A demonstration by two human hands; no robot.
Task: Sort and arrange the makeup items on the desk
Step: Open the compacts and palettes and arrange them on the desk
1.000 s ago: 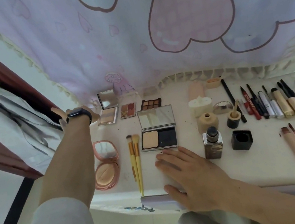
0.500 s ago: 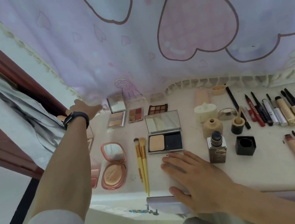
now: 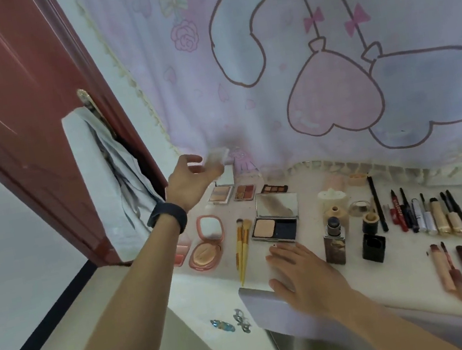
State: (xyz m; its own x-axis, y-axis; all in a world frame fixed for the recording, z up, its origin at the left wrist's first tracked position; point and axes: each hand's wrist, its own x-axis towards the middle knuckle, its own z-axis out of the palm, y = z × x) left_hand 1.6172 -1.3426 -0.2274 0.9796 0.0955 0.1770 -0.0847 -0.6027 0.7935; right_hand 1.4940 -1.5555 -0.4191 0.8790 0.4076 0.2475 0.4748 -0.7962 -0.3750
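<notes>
**A:** Where is the left hand?

**B:** The left hand (image 3: 190, 178) is raised off the counter (image 3: 319, 291) above its 10 o'clock corner, close to the cartoon-print curtain (image 3: 330, 81). There is a black wristband (image 3: 166, 217) on the wrist. Its fingers (image 3: 192, 160) are loosely curled beside a pale blurred thing (image 3: 218, 158). I cannot tell whether they grip it or only touch it.

**A:** What lies under that hand?

**B:** An open highlighter palette (image 3: 220, 194) lies on the counter. A four-pan blush palette (image 3: 245, 192) is just at its 3 o'clock, and a dark eyeshadow palette (image 3: 274, 188) comes next along.

**A:** And the right hand?

**B:** The right hand (image 3: 304, 272) lies flat on the counter near the 6 o'clock edge, with its fingers straight and holding nothing. The fingertips are just at 6 o'clock of an open black powder compact (image 3: 275, 228), which has its mirror lid up.

**A:** What flanks that compact?

**B:** At its 9 o'clock lie the yellow-handled brushes (image 3: 243, 249), then an open pink round compact (image 3: 206, 246). Toward 3 o'clock a foundation bottle (image 3: 335, 241) stands upright, with a black square cap (image 3: 374, 247) just beside it. Farther toward 3 o'clock a row of pencils and mascaras (image 3: 425, 212) lies side by side. The lip gloss tubes (image 3: 451, 275) are at the counter's 4 o'clock.
</notes>
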